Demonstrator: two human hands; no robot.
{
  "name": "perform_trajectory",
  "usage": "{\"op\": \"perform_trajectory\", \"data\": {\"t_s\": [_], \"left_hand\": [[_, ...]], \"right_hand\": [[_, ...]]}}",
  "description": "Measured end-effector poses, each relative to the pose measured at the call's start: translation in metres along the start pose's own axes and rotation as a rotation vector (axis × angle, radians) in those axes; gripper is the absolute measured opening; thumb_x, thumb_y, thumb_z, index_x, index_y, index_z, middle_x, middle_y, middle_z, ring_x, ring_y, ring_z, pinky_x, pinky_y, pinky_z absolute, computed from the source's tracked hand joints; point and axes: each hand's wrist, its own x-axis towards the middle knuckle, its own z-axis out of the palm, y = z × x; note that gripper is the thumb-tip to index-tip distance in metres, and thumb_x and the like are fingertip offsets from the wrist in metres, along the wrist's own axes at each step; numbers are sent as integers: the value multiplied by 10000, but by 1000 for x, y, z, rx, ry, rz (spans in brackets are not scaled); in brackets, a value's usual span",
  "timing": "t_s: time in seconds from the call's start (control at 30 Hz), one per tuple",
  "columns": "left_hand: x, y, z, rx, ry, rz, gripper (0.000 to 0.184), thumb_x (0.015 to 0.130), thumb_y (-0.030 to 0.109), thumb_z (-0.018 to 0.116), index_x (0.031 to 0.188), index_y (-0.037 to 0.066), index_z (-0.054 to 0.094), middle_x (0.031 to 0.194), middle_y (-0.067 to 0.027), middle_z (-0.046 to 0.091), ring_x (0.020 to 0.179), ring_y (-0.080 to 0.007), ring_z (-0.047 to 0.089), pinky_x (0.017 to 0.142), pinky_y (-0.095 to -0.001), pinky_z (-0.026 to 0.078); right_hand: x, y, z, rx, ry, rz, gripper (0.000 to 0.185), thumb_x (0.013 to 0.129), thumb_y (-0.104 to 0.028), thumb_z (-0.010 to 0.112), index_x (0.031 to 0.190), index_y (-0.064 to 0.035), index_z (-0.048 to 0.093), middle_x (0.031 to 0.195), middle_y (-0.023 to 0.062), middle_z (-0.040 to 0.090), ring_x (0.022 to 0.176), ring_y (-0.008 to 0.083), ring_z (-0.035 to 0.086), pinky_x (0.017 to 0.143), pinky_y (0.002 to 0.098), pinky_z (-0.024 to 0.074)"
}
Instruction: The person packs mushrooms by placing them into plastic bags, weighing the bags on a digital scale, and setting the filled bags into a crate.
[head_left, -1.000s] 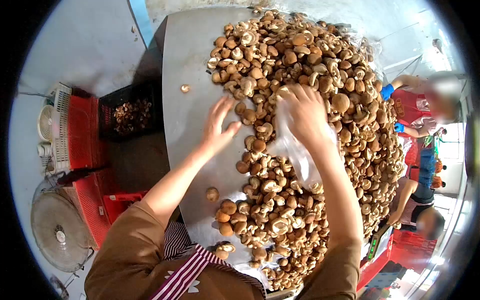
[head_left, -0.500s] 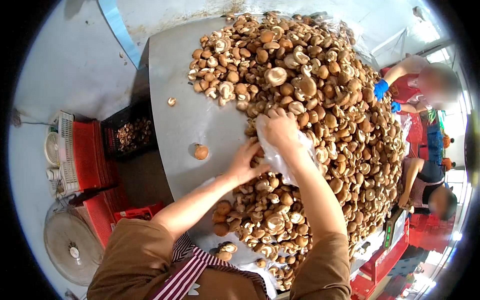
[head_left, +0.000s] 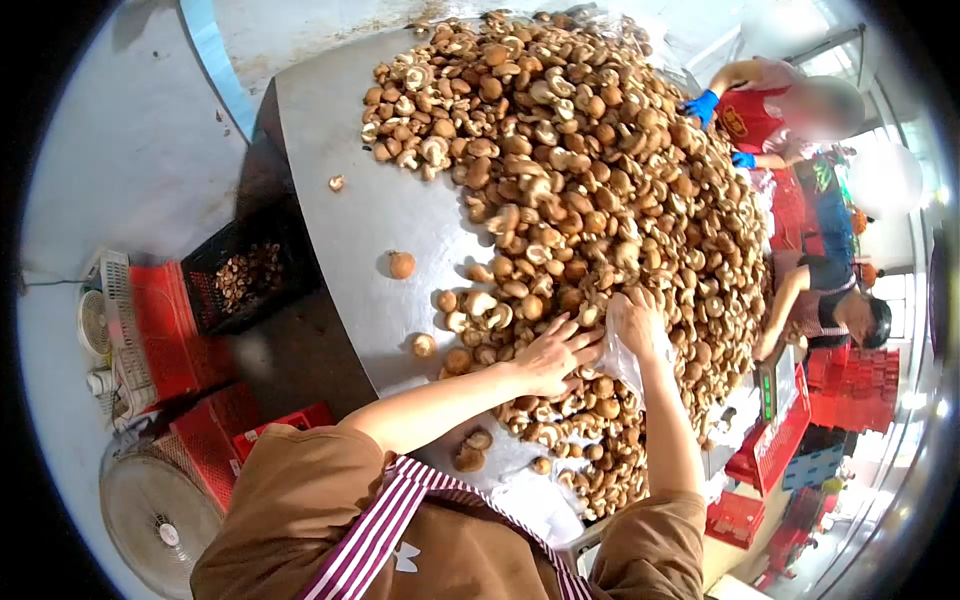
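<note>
A large heap of brown mushrooms covers much of the metal table. My left hand lies on mushrooms at the heap's near left side, palm down with its fingers spread. Just right of it, my right hand is closed on a clear plastic bag, which hangs below the fingers among the mushrooms. The bag's contents cannot be made out. Single mushrooms lie apart on the metal to the left.
A black crate with mushroom pieces stands left of the table, near red crates and a fan. Across the heap, a person in blue gloves touches mushrooms; another person is beside a green-lit scale.
The view has shifted. My hands and the bag have moved to the near part of the heap. My left hand has come from the bare metal onto the mushrooms, its fingers spread.
</note>
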Motion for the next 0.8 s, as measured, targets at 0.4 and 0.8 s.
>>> {"op": "perform_trajectory", "data": {"t_s": [0.4,0.8], "left_hand": [[-186,-31,-47,156,573,-408,609,813,97,706,1375,26,483,1461,-191,432,1387,-360,385,1135,-472,349],[-165,9,68,15,409,-502,830,846,333,689,1520,50,295,1598,-225,174,1459,-480,130,1198,-570,135]], "right_hand": [[-250,17,-7,973,513,938,423,1051,-391,397,1293,-123,617,1335,135,596,1234,299,564,1103,474,415],[-397,-64,-3,1348,814,1079,415,1071,-334,412,1300,-22,563,1204,104,616,1096,191,592,980,330,467]]}}
